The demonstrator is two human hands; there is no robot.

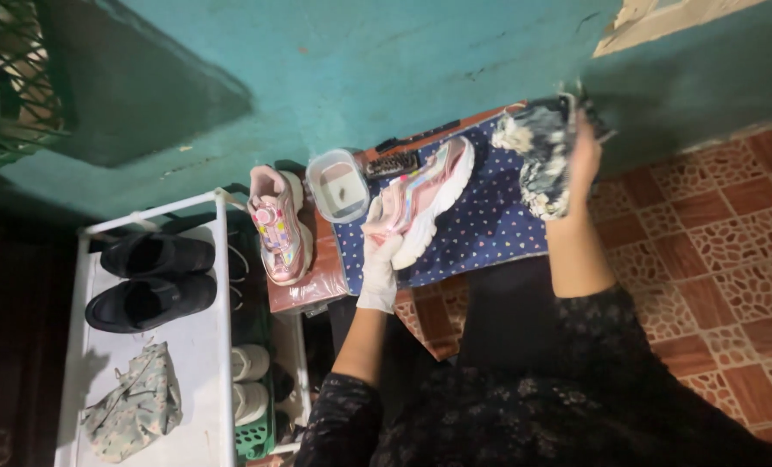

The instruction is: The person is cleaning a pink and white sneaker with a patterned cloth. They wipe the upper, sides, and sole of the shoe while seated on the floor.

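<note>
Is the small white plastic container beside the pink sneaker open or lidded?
Open: the small white plastic container has no lid, and its inside shows.

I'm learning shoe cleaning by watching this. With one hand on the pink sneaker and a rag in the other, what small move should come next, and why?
Probably bring the patterned rag in the right hand down onto the pink sneaker. The gloved left hand already steadies the sneaker on the dotted blue cloth, while the rag is held apart from it, off to one side.

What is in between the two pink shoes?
A small clear tub sits between the standing pink shoe and the held pink shoe, seen from the head camera.
</note>
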